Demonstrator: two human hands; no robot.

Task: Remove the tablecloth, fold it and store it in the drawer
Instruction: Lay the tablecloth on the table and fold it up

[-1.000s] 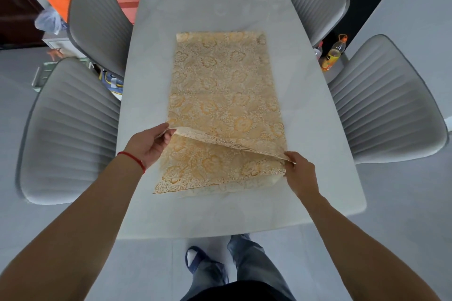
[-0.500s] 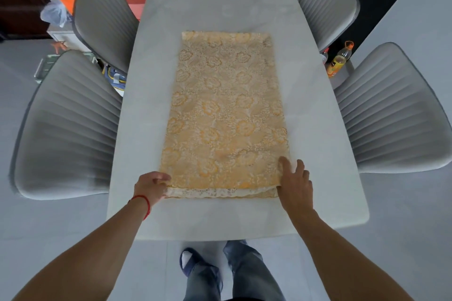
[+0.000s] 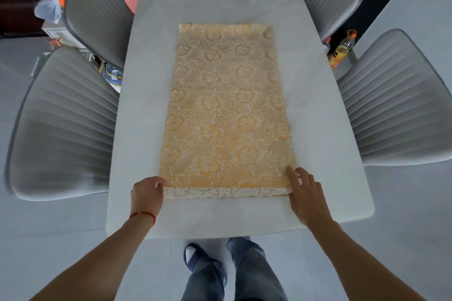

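orange lace tablecloth, folded long, lies between my hands in the centre of the frame. my left hand pinches its lower left corner; my right hand rests flat, fingers straight, on the lower right corner. white table underneath.

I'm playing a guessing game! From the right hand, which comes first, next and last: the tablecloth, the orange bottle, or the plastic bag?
Counting out from the right hand, head view:
1. Tablecloth: right there on the table, its near right corner under the fingers.
2. Orange bottle: farther off on the right, between the chairs.
3. Plastic bag: farthest, far left corner.
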